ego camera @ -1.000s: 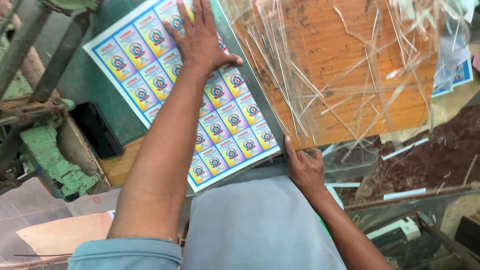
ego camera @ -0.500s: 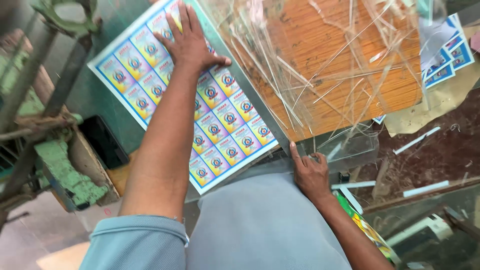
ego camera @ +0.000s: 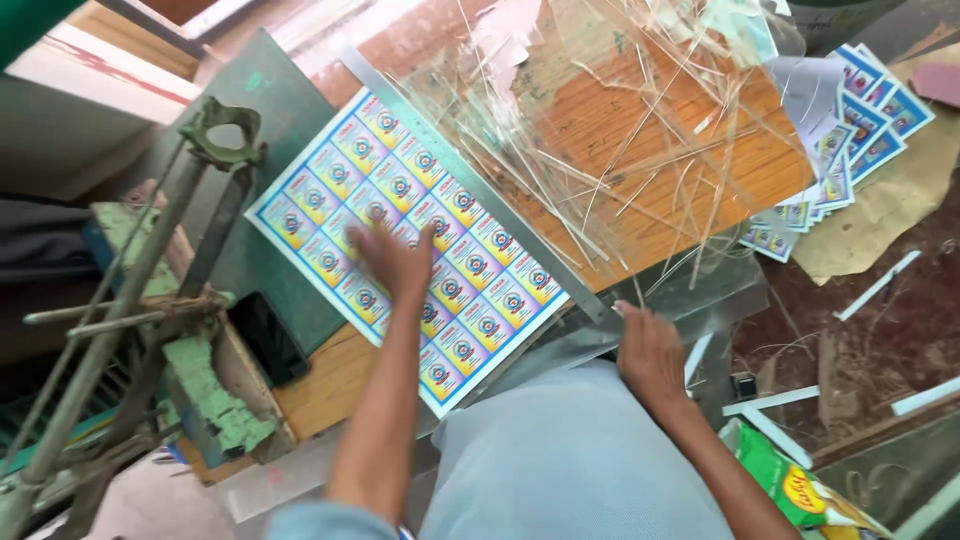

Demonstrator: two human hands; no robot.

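A printed sheet of several small blue, yellow and pink labels [ego camera: 470, 245] lies flat on the green bed of a paper cutter [ego camera: 265, 90]. My left hand [ego camera: 392, 258] presses palm down on the middle of the sheet, fingers spread. A long metal blade bar [ego camera: 500, 195] runs along the sheet's right edge. My right hand [ego camera: 648, 350] rests at the near end of that bar, fingers curled over a metal edge; its grip is partly hidden. Thin clear trimmed strips [ego camera: 620, 130] pile on the orange board beyond the bar.
A green-painted iron lever frame [ego camera: 190, 300] stands at the left. Cut label sheets [ego camera: 845, 150] are stacked at the far right on brown paper. White offcut strips [ego camera: 880, 285] litter the dark floor, and a green packet [ego camera: 800, 490] lies at the lower right.
My left hand has slid down from the sheet's far end to its middle. The view has shifted, so the sheet appears farther right. My right hand stays at the bar's near end.
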